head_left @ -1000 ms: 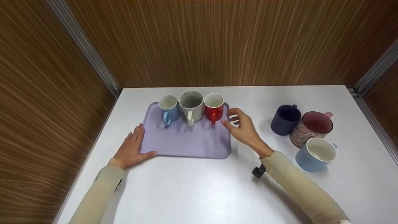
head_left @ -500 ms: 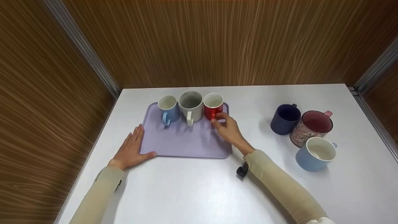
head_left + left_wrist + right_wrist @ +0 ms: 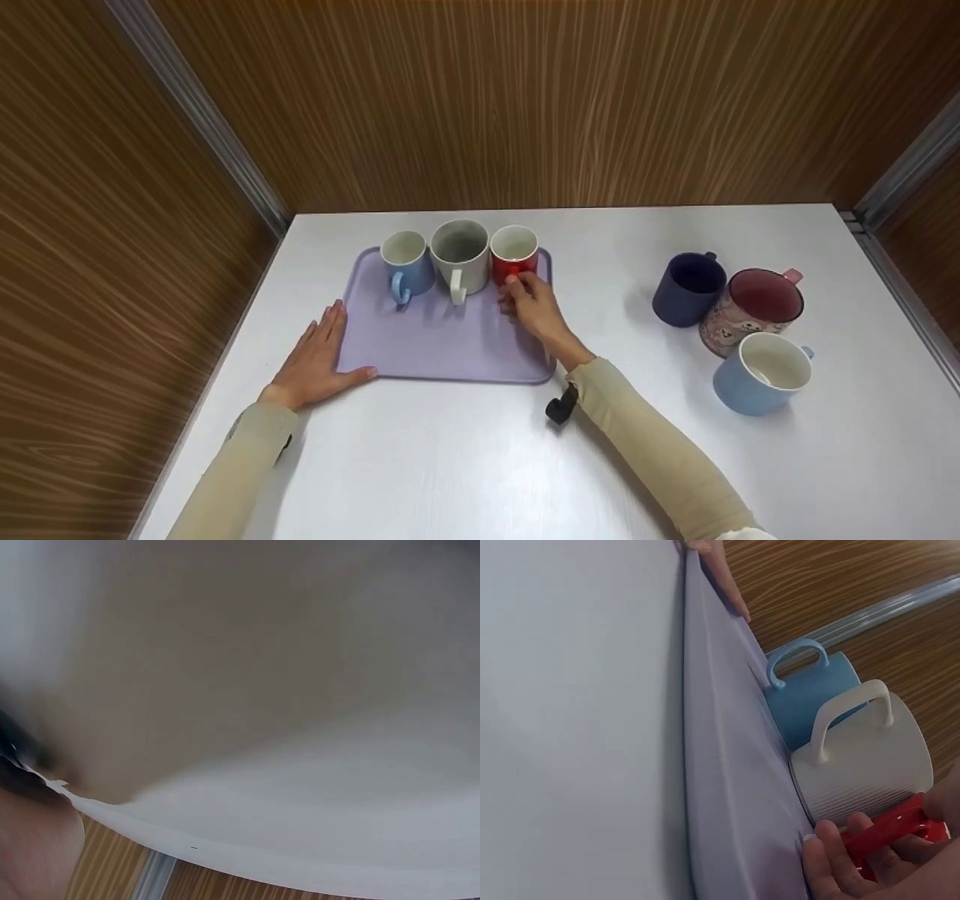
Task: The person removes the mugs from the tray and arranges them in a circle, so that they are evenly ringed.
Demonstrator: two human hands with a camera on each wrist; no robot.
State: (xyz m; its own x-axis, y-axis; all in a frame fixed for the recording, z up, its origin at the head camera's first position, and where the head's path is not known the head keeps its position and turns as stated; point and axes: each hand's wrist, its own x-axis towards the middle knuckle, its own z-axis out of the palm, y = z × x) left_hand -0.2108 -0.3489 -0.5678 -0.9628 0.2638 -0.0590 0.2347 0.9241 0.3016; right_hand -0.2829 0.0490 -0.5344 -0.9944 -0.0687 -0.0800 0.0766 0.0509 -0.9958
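With right hand (image 3: 534, 306), gripping red mug (image 3: 502, 268), with white mug (image 3: 472, 274) near its left; with outspread left hand (image 3: 313, 363), touching tray (image 3: 450, 346).

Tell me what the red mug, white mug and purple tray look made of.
Red mug: probably glazed ceramic; sharp glints show on it.
White mug: likely ceramic, with softer sheen and fine ribs on its wall.
Purple tray: apparently matte plastic, going by its even colour and thin rim, though coated metal is possible.
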